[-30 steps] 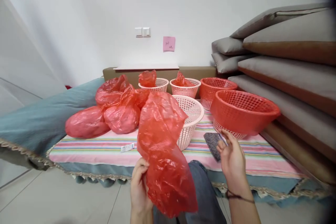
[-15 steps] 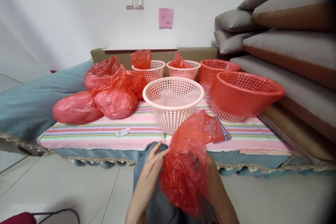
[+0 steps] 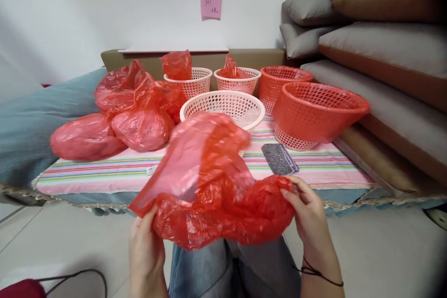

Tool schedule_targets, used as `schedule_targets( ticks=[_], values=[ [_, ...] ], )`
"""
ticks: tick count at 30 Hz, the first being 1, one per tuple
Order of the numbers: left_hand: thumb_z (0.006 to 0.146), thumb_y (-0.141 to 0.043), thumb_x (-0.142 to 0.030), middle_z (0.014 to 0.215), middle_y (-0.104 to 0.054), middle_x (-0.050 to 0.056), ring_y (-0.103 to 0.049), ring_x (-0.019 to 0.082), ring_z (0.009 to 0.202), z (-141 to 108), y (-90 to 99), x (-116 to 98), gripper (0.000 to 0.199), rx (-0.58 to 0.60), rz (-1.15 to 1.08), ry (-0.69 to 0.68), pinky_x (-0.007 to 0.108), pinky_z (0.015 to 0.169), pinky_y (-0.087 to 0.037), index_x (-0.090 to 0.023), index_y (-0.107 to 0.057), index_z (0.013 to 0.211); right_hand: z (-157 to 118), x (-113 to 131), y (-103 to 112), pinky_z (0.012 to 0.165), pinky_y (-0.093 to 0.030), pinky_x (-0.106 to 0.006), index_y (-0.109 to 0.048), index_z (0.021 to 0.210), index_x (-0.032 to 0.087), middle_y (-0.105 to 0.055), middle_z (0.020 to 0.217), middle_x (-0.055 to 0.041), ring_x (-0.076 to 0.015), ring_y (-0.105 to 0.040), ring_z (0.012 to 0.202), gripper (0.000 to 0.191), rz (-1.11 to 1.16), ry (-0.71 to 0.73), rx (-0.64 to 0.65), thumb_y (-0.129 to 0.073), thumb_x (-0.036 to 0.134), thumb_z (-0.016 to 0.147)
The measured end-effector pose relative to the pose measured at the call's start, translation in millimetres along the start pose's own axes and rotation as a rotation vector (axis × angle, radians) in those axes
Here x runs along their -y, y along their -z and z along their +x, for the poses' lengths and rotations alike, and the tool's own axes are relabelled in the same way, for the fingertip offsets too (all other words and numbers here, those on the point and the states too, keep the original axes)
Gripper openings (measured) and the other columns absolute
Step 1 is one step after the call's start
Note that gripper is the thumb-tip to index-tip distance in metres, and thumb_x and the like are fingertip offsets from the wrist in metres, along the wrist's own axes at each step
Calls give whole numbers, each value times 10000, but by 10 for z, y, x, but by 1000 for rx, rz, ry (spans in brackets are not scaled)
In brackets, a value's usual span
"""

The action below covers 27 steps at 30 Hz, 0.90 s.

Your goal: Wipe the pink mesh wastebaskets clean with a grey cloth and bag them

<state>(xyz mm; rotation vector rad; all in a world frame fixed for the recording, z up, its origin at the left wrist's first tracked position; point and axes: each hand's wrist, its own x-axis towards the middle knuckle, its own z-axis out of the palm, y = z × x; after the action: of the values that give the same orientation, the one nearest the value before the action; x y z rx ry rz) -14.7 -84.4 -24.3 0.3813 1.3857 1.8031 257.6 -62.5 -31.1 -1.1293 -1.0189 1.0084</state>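
- Above the person's denim-clad knees (image 3: 199, 270), a loose red plastic bag (image 3: 216, 191) spans the gap between the two hands, its upper part puffed up and its lower part crumpled.
- The left hand (image 3: 146, 237) pinches one side of this bag, thumb against fingers, with a flat corner jutting out past the grip.
- The right hand (image 3: 309, 209) holds the bunched opposite end between thumb and fingers; a dark cord (image 3: 310, 269) circles that wrist.
- Just beyond the bag stands a pale pink basket (image 3: 256, 122), upright, its front partly hidden by the raised plastic.
- To its right, a front basket (image 3: 296, 116) and a back basket (image 3: 270, 87) each have red plastic around their rim and upper wall.
- Behind the middle basket, a left rear basket (image 3: 200, 86) and a right rear basket (image 3: 244, 84) each have crumpled red plastic inside.
- Several bulging red bags (image 3: 141, 130) lie piled on the left, touching one another.
- A dark grey cloth (image 3: 279, 158) lies near the front basket, on a striped sheet (image 3: 104, 174).
- Stacked cushions (image 3: 380, 51) fill the right side.
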Motion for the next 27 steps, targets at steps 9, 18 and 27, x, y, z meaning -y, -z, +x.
schedule_targets(
  ticks=[9,18,27],
  values=[
    [561,-786,-201,912,-676,-23,-619,114,783,255,259,56,372,-207,-59,-111,222,702,-482,-190,-653,908,166,-189,431,683,-490,-260,-686,925,215,-691,908,-19,-167,-620,795,325,280,7,-335,-788,322,636],
    [673,-750,-459,1162,-668,97,-585,296,1131,-39,-129,317,477,346,670,-269,448,1026,-383,-219,-665,1076,166,-323,393,708,-473,-262,-666,876,222,-677,887,-1,-157,-603,795,225,251,-52,-226,-748,277,673],
    [716,-677,-391,662,-644,15,-590,209,667,88,-256,890,203,358,774,-295,319,675,-444,-198,-633,671,188,-275,302,717,-508,-253,-672,913,220,-697,915,-10,-146,-634,805,266,292,-19,-264,-770,321,687]
  ],
)
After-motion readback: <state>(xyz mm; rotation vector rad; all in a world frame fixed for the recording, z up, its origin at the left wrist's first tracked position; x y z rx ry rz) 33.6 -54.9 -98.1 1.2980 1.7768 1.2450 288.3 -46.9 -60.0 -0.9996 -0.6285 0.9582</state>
